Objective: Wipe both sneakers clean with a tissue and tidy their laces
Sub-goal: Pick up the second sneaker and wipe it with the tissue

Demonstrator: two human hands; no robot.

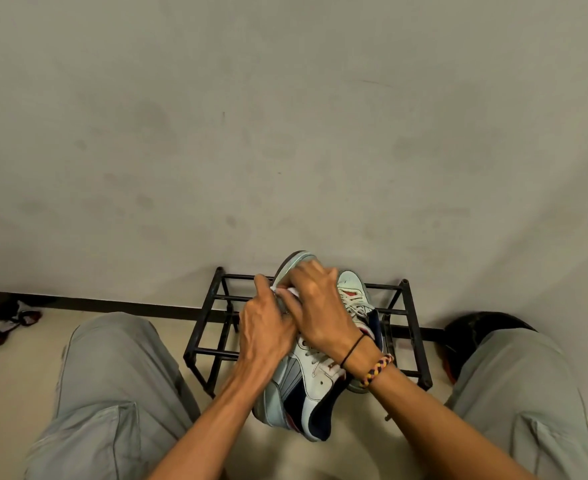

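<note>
Left hand (268, 327) pinches a tissue (287, 292) against the sneaker (306, 379). Right hand (315, 306), at 3 o'clock, grips its toe above the rack (209, 353).

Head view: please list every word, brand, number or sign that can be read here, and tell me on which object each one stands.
No text can be read in this view.
Held sneaker: the side shows only coloured panels; no brand name is legible.
Second sneaker on the black rack: a red patch, no letters that I can tell.
Tissue, wall, braided bracelet: no writing.
</note>
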